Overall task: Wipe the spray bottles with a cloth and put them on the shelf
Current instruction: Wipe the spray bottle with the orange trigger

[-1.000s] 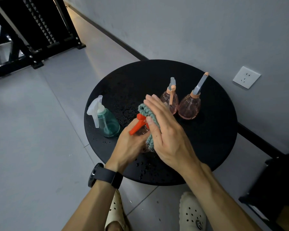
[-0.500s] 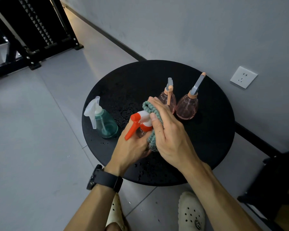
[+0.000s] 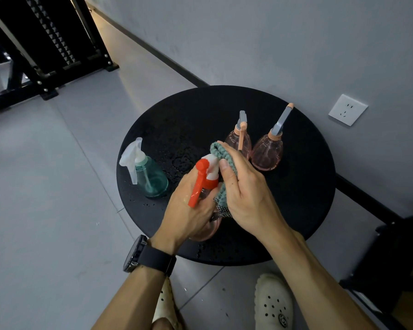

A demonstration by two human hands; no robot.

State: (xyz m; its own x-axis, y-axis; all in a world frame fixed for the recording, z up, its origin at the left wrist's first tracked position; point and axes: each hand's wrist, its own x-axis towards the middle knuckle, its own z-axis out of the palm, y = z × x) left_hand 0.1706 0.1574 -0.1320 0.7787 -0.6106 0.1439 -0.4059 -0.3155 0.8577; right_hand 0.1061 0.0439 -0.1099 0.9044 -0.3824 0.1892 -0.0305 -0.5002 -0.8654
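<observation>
Over the round black table (image 3: 303,206), my left hand (image 3: 191,210) grips a clear pinkish spray bottle with a red-and-white trigger head (image 3: 204,178). My right hand (image 3: 244,194) holds a green cloth (image 3: 223,156) pressed against the bottle's head and right side. The bottle's body is mostly hidden behind both hands. A teal bottle with a white trigger (image 3: 148,173) stands at the table's left. Two pink bottles (image 3: 239,141) (image 3: 267,151) with grey-and-orange nozzles stand at the back.
Water droplets speckle the tabletop. A black metal shelf frame (image 3: 50,39) stands on the floor at the upper left. A wall socket (image 3: 348,109) is on the grey wall behind the table. Dark furniture (image 3: 391,263) stands at the lower right, my white shoes below the table.
The cloth has slid from over the trigger head to its right side, uncovering the white and red head. The bottle has tilted and come slightly nearer to me.
</observation>
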